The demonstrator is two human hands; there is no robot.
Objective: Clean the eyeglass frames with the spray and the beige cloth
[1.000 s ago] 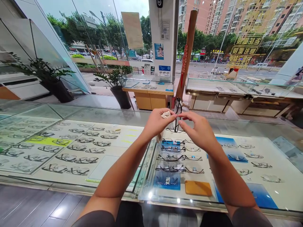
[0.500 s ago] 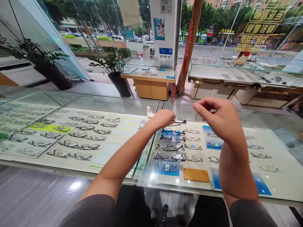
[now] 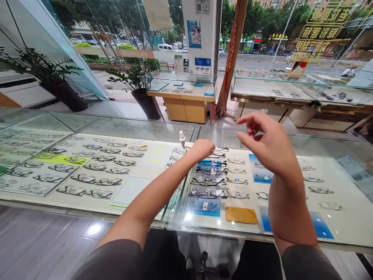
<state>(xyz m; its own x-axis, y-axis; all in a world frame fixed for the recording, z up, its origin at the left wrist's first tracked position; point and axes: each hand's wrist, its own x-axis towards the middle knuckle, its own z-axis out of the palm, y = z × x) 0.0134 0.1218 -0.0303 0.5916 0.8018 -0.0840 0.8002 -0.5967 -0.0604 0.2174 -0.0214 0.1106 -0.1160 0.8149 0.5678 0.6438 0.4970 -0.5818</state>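
My left hand [image 3: 203,150] is closed above the far part of the glass display counter [image 3: 175,222]. Its fingers curl away from me, and I cannot make out what they hold, if anything. A small white bottle [image 3: 182,139] stands upright just left of it. Several dark-framed eyeglasses [image 3: 208,180] lie in a column under the glass, below that hand. Higher and to the right is my right hand [image 3: 266,142], with thumb and index finger apart and nothing visible between them. Behind its wrist, a blue card [image 3: 258,171] lies in the case.
More eyeglasses [image 3: 96,179] fill the left case. An orange-brown flat case [image 3: 241,215] lies near the front edge. Beyond the counter are a potted plant [image 3: 142,99], a wooden display cabinet [image 3: 186,109], a tree trunk [image 3: 229,77] and another glass showcase [image 3: 271,93].
My right thumb and index finger have spread further apart. My left hand has turned slightly and sunk a little, with more of the white bottle showing beside it.
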